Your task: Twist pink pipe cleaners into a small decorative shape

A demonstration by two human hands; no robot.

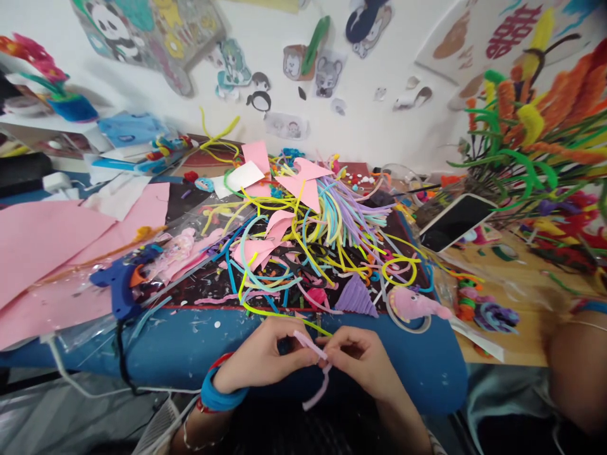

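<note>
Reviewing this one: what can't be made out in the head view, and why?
- Pale pink strip, head view: its pinched middle is hidden by the fingers of the left hand and right hand.
- Large pink sheets, head view: cut off by the left edge.
- Another person's arm, head view: blurred and cut off by the right edge.
- Orange fuzzy stems, head view: some cut off by the right edge.

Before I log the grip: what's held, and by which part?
A pale pink pipe cleaner, pinched partway along by the left hand and right hand.
</note>
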